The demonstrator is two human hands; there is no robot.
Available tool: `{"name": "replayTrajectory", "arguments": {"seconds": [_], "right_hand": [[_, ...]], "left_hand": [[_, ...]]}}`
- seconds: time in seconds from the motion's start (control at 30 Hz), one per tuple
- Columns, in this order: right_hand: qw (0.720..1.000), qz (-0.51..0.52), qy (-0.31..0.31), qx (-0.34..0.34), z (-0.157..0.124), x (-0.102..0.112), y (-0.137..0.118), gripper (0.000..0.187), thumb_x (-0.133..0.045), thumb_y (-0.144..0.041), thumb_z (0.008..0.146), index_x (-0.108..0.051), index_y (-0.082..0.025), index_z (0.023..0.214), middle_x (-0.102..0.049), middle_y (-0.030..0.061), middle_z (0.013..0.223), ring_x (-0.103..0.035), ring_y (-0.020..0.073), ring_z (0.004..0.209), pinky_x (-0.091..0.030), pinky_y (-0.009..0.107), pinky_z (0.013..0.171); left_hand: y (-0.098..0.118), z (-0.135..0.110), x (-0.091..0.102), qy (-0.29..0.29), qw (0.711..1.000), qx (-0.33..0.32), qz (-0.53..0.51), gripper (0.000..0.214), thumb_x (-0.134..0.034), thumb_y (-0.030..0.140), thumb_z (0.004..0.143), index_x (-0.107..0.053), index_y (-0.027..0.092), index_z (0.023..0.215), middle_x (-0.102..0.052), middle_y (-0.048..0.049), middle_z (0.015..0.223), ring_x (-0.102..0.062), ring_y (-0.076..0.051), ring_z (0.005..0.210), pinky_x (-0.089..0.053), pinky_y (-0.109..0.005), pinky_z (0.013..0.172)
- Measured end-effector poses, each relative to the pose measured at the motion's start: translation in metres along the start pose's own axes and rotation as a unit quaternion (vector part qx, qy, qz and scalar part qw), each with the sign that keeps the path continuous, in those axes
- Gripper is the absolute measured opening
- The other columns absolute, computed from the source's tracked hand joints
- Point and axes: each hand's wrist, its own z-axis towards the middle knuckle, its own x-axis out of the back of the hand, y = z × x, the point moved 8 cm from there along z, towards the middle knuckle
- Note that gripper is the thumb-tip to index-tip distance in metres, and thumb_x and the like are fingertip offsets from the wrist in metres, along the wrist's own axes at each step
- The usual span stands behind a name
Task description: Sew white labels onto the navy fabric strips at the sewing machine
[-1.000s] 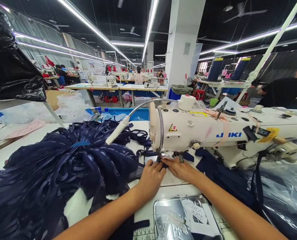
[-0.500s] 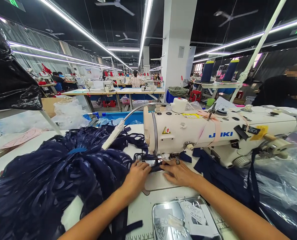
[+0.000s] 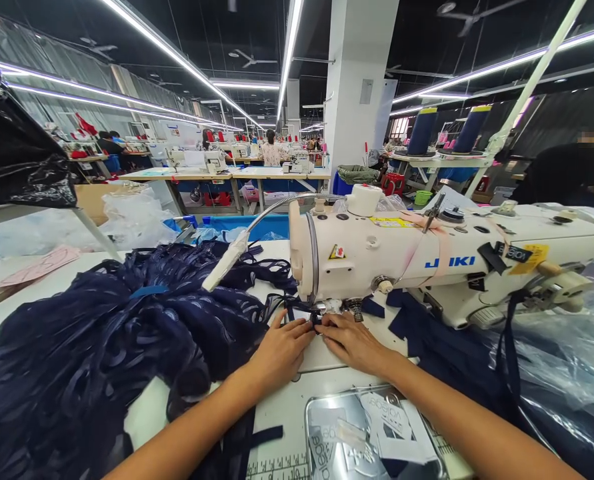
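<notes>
At the needle area of a white sewing machine (image 3: 367,247), my left hand (image 3: 283,347) and my right hand (image 3: 354,340) are close together, their fingertips almost meeting. Between the fingertips a small part of a navy fabric strip (image 3: 317,322) shows in front of the presser foot. Both hands press and grip it with bent fingers; most of it is hidden by them. Left of the machine lies a large heap of navy strips (image 3: 141,333), gathered by a blue band (image 3: 149,291).
A metal tray (image 3: 321,437) with printed labels (image 3: 391,423) sits in front, beside a ruler scale (image 3: 277,463). Navy fabric (image 3: 431,340) and clear plastic (image 3: 567,347) lie at right. A flexible lamp (image 3: 227,260) arches over the heap. A person in black (image 3: 567,177) sits at far right.
My left hand has moved right toward my right hand, narrowing the gap between them. The fabric between them shows less. The camera view has shifted slightly.
</notes>
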Motion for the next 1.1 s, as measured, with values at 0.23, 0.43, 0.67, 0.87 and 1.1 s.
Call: {"name": "replayTrajectory", "arguments": {"seconds": [0.23, 0.43, 0.67, 0.87, 1.1], "right_hand": [[0.996, 0.06, 0.019, 0.066, -0.002, 0.005, 0.001, 0.028, -0.041, -0.014, 0.085, -0.061, -0.019, 0.103, -0.059, 0.0072, 0.095, -0.055, 0.0163, 0.083, -0.047, 0.03, 0.075], [0.991, -0.075, 0.02, 0.108, -0.004, 0.008, -0.013, 0.027, -0.042, -0.011, 0.083, -0.06, -0.013, 0.104, -0.058, 0.0112, 0.098, -0.054, 0.0204, 0.083, -0.05, 0.031, 0.065], [0.987, -0.097, 0.047, 0.119, -0.005, 0.012, -0.015, 0.026, -0.042, -0.01, 0.082, -0.06, -0.012, 0.102, -0.058, 0.0116, 0.099, -0.054, 0.0205, 0.085, -0.05, 0.03, 0.068], [0.987, -0.084, 0.049, 0.125, -0.004, 0.012, -0.013, 0.025, -0.044, -0.009, 0.08, -0.06, -0.012, 0.099, -0.059, 0.0119, 0.1, -0.054, 0.0207, 0.087, -0.05, 0.031, 0.071], [0.986, -0.094, 0.055, 0.126, -0.005, 0.012, -0.015, 0.024, -0.045, -0.01, 0.08, -0.06, -0.012, 0.099, -0.059, 0.0121, 0.099, -0.055, 0.0211, 0.087, -0.05, 0.032, 0.071]], "left_hand": [[-0.004, -0.005, -0.017, -0.083, 0.996, 0.024, 0.034, 0.043, -0.048, 0.009, 0.074, -0.051, 0.014, 0.117, -0.048, -0.0107, 0.125, -0.043, -0.024, 0.117, -0.02, -0.05, 0.103], [-0.008, -0.006, -0.013, -0.09, 0.996, 0.023, 0.006, 0.047, -0.038, 0.001, 0.075, -0.049, 0.015, 0.119, -0.047, -0.0076, 0.127, -0.042, -0.022, 0.119, -0.023, -0.048, 0.103], [-0.01, -0.005, -0.015, -0.113, 0.993, 0.033, 0.005, 0.048, -0.037, 0.001, 0.076, -0.048, 0.015, 0.119, -0.045, -0.0074, 0.129, -0.039, -0.022, 0.121, -0.022, -0.049, 0.104], [-0.01, -0.004, -0.017, -0.122, 0.991, 0.045, 0.018, 0.047, -0.038, 0.002, 0.076, -0.048, 0.014, 0.12, -0.045, -0.0087, 0.129, -0.038, -0.022, 0.121, -0.021, -0.049, 0.104], [-0.01, -0.003, -0.016, -0.131, 0.99, 0.056, 0.02, 0.048, -0.037, 0.002, 0.075, -0.047, 0.014, 0.12, -0.043, -0.0086, 0.13, -0.038, -0.021, 0.121, -0.024, -0.048, 0.103]]}}
